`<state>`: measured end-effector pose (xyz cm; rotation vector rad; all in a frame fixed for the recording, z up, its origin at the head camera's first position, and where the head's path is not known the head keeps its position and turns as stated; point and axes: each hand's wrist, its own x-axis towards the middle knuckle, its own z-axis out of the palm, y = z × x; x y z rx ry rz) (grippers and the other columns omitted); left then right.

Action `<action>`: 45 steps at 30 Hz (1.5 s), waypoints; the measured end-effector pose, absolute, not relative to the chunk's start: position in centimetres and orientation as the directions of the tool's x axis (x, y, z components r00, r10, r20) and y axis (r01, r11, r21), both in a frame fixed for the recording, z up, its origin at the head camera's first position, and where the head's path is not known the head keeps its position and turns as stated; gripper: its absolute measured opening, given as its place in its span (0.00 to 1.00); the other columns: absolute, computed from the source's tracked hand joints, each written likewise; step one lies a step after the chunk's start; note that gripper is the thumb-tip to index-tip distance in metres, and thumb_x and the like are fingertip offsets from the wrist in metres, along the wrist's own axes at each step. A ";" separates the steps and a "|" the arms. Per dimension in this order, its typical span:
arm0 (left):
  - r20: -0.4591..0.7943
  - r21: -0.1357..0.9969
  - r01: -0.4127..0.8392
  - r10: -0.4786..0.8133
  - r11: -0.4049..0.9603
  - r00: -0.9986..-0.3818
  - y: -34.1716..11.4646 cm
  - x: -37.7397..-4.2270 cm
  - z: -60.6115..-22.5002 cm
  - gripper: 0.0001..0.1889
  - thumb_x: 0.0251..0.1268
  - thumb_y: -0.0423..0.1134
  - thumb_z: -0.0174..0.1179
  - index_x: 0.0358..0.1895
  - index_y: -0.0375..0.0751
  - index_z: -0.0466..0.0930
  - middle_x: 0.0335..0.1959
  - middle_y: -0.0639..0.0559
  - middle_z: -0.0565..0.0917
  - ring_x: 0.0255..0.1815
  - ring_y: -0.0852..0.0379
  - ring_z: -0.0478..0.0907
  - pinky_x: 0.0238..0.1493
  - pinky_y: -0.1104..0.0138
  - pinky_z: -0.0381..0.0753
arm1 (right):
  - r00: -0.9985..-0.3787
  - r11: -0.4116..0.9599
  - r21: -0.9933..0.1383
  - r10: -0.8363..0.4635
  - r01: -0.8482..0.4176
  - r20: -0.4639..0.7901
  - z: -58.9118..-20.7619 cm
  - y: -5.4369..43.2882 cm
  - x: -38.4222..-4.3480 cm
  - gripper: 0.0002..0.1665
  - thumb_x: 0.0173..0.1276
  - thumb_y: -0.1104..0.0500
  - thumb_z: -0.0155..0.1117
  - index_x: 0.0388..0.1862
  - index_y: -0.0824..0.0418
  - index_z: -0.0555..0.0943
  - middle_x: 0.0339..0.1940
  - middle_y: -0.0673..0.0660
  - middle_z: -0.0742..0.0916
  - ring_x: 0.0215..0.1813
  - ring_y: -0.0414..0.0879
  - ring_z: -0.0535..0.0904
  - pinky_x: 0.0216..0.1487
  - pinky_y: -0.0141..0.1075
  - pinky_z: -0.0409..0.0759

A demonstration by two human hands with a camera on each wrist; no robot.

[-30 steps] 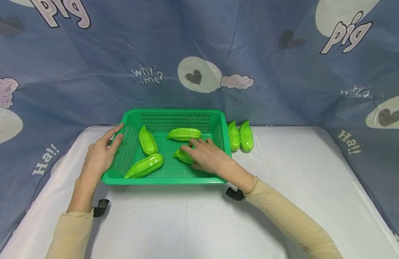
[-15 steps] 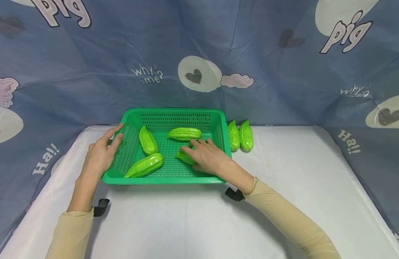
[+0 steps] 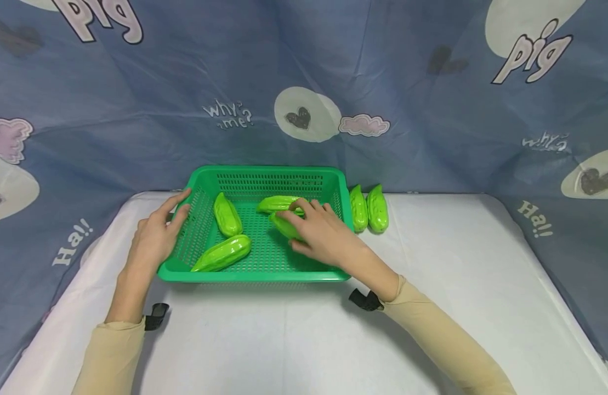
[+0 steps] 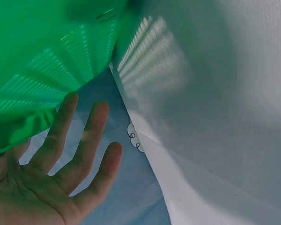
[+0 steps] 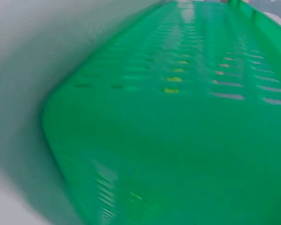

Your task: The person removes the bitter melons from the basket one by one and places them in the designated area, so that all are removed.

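Observation:
A green plastic basket (image 3: 254, 276) stands on the white-covered table. Over its right half, my right hand (image 3: 319, 233) holds a glossy green bitter melon (image 3: 285, 226) between thumb and fingers, partly covering it. Just behind lies another bitter melon (image 3: 274, 204), overlapped by my fingertips in the head view. Two more bitter melons, one upright (image 3: 227, 215) and one slanted (image 3: 222, 253), lie in the left half. My left hand (image 3: 153, 236) rests at the basket's left rim; its outer fingers spread nearly straight along the outside in the left wrist view. The right wrist view shows basket wall (image 5: 168, 140), no hand.
Two bitter melons (image 3: 358, 209) (image 3: 378, 209) lie side by side on the table, close outside the basket's right wall. A blue printed cloth (image 3: 304, 66) hangs behind and along both sides. White cloth (image 3: 284, 334) covers the table in front.
My right hand has lifted slightly with the bitter melon and shifted a little toward the back. The head view has moved slightly. My left hand stays at the rim.

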<state>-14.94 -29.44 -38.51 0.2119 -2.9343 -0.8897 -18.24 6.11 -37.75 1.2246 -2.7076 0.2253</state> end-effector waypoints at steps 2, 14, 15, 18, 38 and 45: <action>0.027 0.554 -0.110 -0.151 0.825 -0.988 -29.4 -14.9 -38.5 0.32 0.88 0.67 0.37 0.88 0.68 0.57 0.74 0.16 0.72 0.25 0.36 0.85 0.17 0.57 0.65 | -0.655 0.662 -0.067 -0.715 -0.747 0.242 -37.1 6.5 -18.2 0.34 0.78 0.47 0.71 0.78 0.47 0.74 0.69 0.57 0.81 0.59 0.57 0.82 0.54 0.50 0.82; 0.018 0.543 -0.115 -0.149 0.832 -0.989 -29.4 -15.0 -38.4 0.32 0.88 0.67 0.37 0.88 0.68 0.56 0.74 0.16 0.71 0.19 0.39 0.80 0.16 0.58 0.64 | -0.726 0.759 -0.049 -0.600 -0.649 0.336 -34.1 9.3 -18.0 0.32 0.79 0.47 0.69 0.78 0.46 0.74 0.69 0.58 0.82 0.55 0.59 0.83 0.51 0.52 0.76; 0.019 0.543 -0.115 -0.149 0.832 -0.989 -29.4 -15.0 -38.4 0.32 0.88 0.67 0.37 0.88 0.68 0.56 0.74 0.16 0.71 0.18 0.42 0.79 0.16 0.58 0.64 | -0.732 0.766 -0.046 -0.591 -0.641 0.339 -34.0 9.5 -18.0 0.32 0.79 0.47 0.69 0.78 0.46 0.74 0.69 0.59 0.82 0.54 0.60 0.83 0.52 0.52 0.76; 0.027 0.545 -0.108 -0.147 0.831 -0.989 -29.4 -15.0 -38.5 0.32 0.88 0.67 0.37 0.88 0.68 0.56 0.74 0.16 0.72 0.24 0.36 0.84 0.16 0.57 0.64 | -0.751 0.790 -0.039 -0.564 -0.611 0.345 -33.8 10.2 -18.2 0.32 0.78 0.49 0.69 0.78 0.47 0.75 0.69 0.59 0.83 0.54 0.60 0.83 0.53 0.54 0.76; 0.031 0.556 -0.104 -0.145 0.825 -0.989 -29.4 -14.8 -38.5 0.32 0.88 0.67 0.37 0.88 0.67 0.56 0.75 0.17 0.71 0.44 0.21 0.86 0.18 0.57 0.66 | -0.878 0.912 -0.101 -0.348 -0.399 0.328 -35.5 16.7 -20.2 0.32 0.78 0.49 0.68 0.78 0.50 0.75 0.69 0.65 0.83 0.58 0.66 0.83 0.53 0.59 0.76; 0.027 0.552 -0.108 -0.147 0.827 -0.989 -29.5 -14.9 -38.6 0.32 0.87 0.68 0.37 0.88 0.69 0.56 0.74 0.16 0.72 0.19 0.45 0.81 0.16 0.58 0.64 | -0.906 0.927 -0.132 -0.302 -0.352 0.297 -36.7 18.7 -21.2 0.32 0.77 0.50 0.69 0.77 0.53 0.76 0.69 0.67 0.83 0.60 0.68 0.83 0.52 0.61 0.75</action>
